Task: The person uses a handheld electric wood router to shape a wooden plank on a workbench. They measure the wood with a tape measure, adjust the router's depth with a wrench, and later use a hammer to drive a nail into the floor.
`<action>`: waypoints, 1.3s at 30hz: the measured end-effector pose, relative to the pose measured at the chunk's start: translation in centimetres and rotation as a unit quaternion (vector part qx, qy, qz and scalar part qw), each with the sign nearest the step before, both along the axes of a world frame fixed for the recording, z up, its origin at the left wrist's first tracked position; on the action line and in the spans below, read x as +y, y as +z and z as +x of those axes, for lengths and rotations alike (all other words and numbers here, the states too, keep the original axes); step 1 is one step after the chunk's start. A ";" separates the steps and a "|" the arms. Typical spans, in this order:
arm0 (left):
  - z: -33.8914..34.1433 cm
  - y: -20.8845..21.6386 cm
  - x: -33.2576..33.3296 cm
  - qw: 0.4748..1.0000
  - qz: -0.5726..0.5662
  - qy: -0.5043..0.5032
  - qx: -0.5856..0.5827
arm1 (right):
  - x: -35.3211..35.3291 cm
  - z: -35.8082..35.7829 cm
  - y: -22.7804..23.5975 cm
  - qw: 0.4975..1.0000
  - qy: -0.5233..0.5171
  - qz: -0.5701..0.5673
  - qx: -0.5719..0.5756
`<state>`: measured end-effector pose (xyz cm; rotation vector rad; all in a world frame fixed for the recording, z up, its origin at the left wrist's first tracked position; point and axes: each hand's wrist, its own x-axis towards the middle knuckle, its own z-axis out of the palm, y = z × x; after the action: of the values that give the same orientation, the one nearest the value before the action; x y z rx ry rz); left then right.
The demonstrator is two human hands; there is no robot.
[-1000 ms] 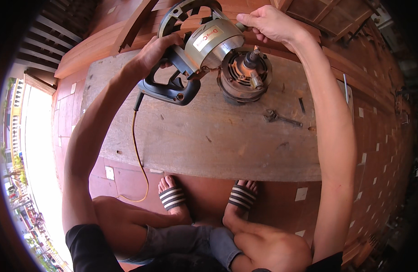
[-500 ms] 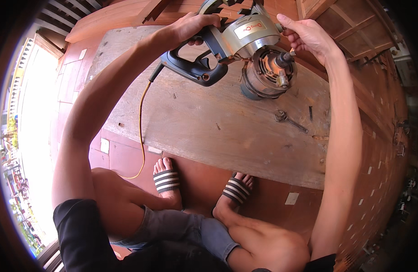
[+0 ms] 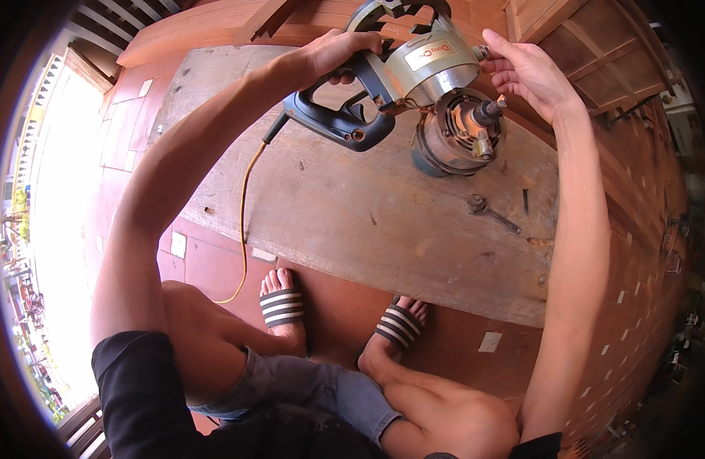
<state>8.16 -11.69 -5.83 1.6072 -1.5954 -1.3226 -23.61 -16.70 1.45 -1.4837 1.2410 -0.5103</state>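
Observation:
A corded power tool (image 3: 425,65) with a silver housing stands over the far part of a wooden board. Around the upper part of its black D-shaped handle (image 3: 345,130), my left hand (image 3: 341,53) is closed. The thumb and curled fingers of my right hand (image 3: 532,73) are at a small round knob (image 3: 482,52) on the housing's right end; the exact contact is partly hidden. Below the housing are a round, rusty motor part (image 3: 456,138) and a protruding spindle (image 3: 488,111). An adjustable wrench (image 3: 492,213) lies on the board, beside a thin dark bolt-like piece (image 3: 525,200).
The wooden board (image 3: 329,203) spans the space before my feet, over red tiled floor (image 3: 352,294). A yellow cord (image 3: 245,206) runs from the handle down past the board's near edge. Wooden furniture (image 3: 589,53) stands at the far right.
The whole view has shifted slightly, with the tool and board a little lower and to the right. Both hands stay at the same parts of the tool; the right fingers have moved slightly.

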 end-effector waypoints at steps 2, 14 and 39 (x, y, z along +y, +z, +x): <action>0.4 0.0 -0.2 1.000 0.001 -0.015 0.014 | -1.6 0.2 -0.7 0.996 0.042 -0.050 0.068; -0.1 -1.7 -0.1 0.993 0.013 0.002 0.119 | -2.8 0.5 -0.9 0.970 0.117 -0.205 0.054; 5.8 -4.8 -0.5 0.967 0.051 -0.001 0.251 | -0.2 1.0 5.0 0.969 0.142 -0.176 0.098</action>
<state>14.01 -12.19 -10.65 1.1910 -1.2331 -1.6715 -22.60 -16.87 6.47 -2.0184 1.0966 -0.4113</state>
